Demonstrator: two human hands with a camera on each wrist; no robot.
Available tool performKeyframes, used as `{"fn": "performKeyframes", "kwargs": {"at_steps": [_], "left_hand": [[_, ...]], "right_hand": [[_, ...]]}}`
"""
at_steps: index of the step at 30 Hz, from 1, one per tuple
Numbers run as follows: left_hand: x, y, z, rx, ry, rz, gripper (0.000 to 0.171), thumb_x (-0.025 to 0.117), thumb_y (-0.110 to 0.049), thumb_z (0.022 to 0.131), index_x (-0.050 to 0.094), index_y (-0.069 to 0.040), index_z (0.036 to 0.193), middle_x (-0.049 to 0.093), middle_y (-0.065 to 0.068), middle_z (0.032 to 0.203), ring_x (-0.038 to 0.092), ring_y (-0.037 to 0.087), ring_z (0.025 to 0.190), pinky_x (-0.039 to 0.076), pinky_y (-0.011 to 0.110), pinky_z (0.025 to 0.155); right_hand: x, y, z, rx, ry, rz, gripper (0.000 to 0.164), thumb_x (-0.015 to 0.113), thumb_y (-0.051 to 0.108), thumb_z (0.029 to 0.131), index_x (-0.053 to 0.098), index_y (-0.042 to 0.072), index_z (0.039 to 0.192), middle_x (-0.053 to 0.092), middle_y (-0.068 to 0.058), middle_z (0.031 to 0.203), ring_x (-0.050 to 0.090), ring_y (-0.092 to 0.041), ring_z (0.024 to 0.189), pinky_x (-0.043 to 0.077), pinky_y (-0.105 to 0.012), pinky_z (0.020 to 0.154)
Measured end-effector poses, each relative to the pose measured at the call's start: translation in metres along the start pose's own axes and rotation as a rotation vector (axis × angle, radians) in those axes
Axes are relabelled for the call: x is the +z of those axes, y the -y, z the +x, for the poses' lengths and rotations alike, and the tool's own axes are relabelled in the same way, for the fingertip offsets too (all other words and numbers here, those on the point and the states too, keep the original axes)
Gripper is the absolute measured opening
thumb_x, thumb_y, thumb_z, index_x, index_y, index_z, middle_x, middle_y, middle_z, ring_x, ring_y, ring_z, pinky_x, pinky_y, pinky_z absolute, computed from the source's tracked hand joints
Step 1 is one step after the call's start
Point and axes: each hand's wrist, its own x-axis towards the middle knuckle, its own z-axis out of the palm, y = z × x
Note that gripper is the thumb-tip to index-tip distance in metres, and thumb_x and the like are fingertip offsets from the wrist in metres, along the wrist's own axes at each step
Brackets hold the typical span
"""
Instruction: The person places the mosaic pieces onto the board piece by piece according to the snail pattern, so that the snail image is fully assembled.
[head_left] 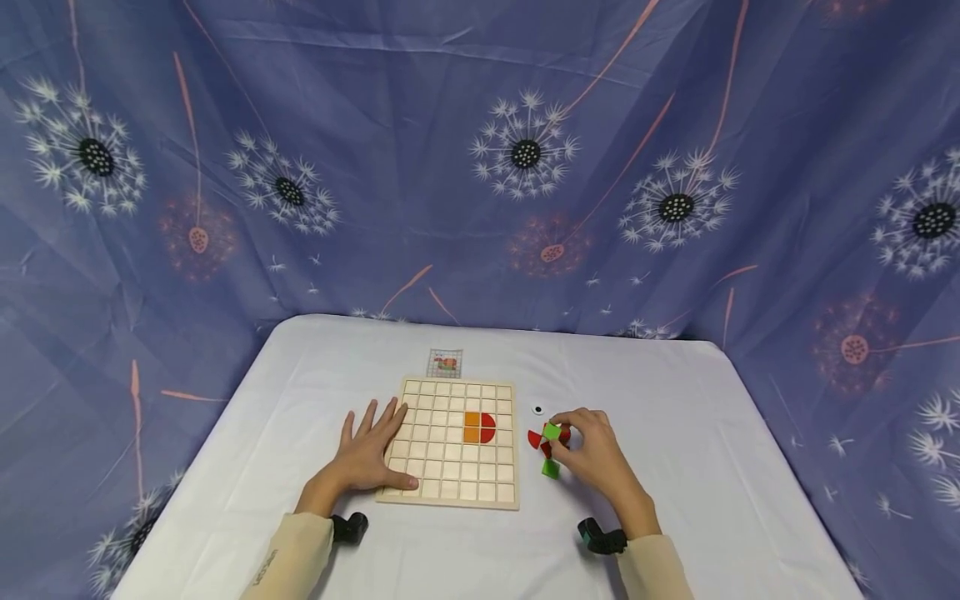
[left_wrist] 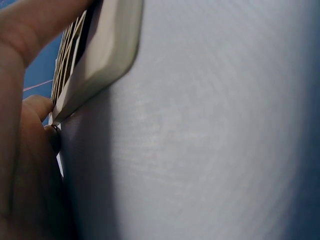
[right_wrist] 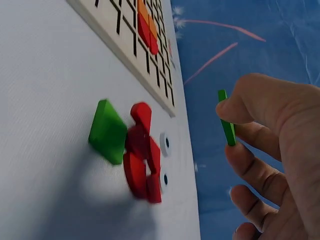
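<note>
A pale wooden grid board (head_left: 438,479) lies on the table. My left hand (head_left: 367,454) rests spread over its left edge, with straight fingers. Two orange squares (head_left: 472,427) and two red quarter-circles (head_left: 487,427) sit together in its cells, right of the middle. Off the board's right side, my right hand (head_left: 596,450) pinches a thin green square tile (right_wrist: 226,120) between thumb and fingers, raised above the table. Below it lie a second green tile (right_wrist: 108,132) and several red pieces (right_wrist: 136,172), bunched together. The left wrist view shows mostly tablecloth and the board's corner (left_wrist: 112,55).
A small picture card (head_left: 445,363) with a coloured figure on a grid lies behind the board. Two white eye discs (right_wrist: 165,144) are beside the red pieces. White cloth covers the table (head_left: 675,417); a blue dandelion-print curtain (head_left: 420,167) hangs behind and at both sides.
</note>
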Motion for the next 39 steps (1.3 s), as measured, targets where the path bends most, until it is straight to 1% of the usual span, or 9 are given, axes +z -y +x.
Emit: {"fn": "performKeyframes", "kwargs": {"at_steps": [6,9,14,19,26,32,39], "left_hand": [[0.001,0.001,0.001,0.007,-0.012,0.0,0.136,0.084,-0.072,0.064,0.019,-0.01,0.166,0.011,0.016,0.173,-0.002,0.049,0.158,-0.011,0.071,0.12],[0.003,0.002,0.001,-0.003,-0.005,0.002,0.137,0.083,-0.074,0.063,0.018,-0.011,0.166,0.01,0.015,0.174,-0.003,0.048,0.158,-0.011,0.07,0.12],[0.006,0.003,0.002,-0.007,-0.013,0.001,0.137,0.083,-0.075,0.062,0.018,-0.013,0.166,0.01,0.013,0.174,-0.002,0.047,0.159,-0.011,0.07,0.121],[0.006,0.004,0.001,-0.006,-0.014,-0.002,0.138,0.083,-0.075,0.062,0.019,-0.013,0.166,0.011,0.013,0.174,-0.002,0.047,0.159,-0.011,0.07,0.121],[0.004,0.002,0.001,0.001,-0.015,0.003,0.137,0.083,-0.074,0.062,0.019,-0.012,0.166,0.011,0.014,0.174,-0.002,0.047,0.159,-0.011,0.069,0.121],[0.005,0.003,0.001,0.004,-0.02,-0.002,0.137,0.083,-0.075,0.062,0.019,-0.013,0.166,0.011,0.013,0.174,-0.002,0.047,0.159,-0.011,0.069,0.121],[0.005,0.003,0.001,-0.004,-0.008,0.008,0.138,0.082,-0.076,0.062,0.018,-0.013,0.166,0.01,0.013,0.174,-0.002,0.046,0.159,-0.011,0.069,0.121]], "right_hand": [[0.007,0.008,0.011,0.002,0.05,0.033,0.029,0.08,0.013,0.083,0.076,0.015,0.111,0.071,-0.001,0.109,0.053,-0.029,0.118,0.052,-0.047,0.095],[0.01,0.012,0.016,-0.005,0.069,0.043,0.027,0.081,0.015,0.083,0.077,0.014,0.109,0.072,-0.002,0.112,0.054,-0.028,0.118,0.052,-0.047,0.097],[0.014,0.017,0.022,-0.03,0.078,0.026,0.024,0.08,0.016,0.084,0.077,0.015,0.108,0.071,0.002,0.108,0.055,-0.025,0.114,0.05,-0.046,0.097],[0.016,0.021,0.023,-0.035,0.076,0.032,0.026,0.08,0.014,0.083,0.077,0.013,0.108,0.071,0.001,0.106,0.055,-0.026,0.114,0.05,-0.046,0.097],[0.02,0.016,0.02,-0.035,0.075,0.007,0.025,0.082,0.013,0.082,0.078,0.012,0.107,0.071,-0.001,0.107,0.056,-0.026,0.111,0.051,-0.045,0.094],[0.023,0.009,0.019,-0.012,0.092,0.01,0.023,0.081,0.014,0.083,0.078,0.013,0.106,0.07,-0.001,0.109,0.055,-0.027,0.113,0.051,-0.043,0.093],[0.029,0.004,0.016,-0.007,0.128,-0.032,0.024,0.08,0.012,0.082,0.078,0.012,0.105,0.067,0.003,0.099,0.055,-0.024,0.106,0.05,-0.04,0.089]]}}
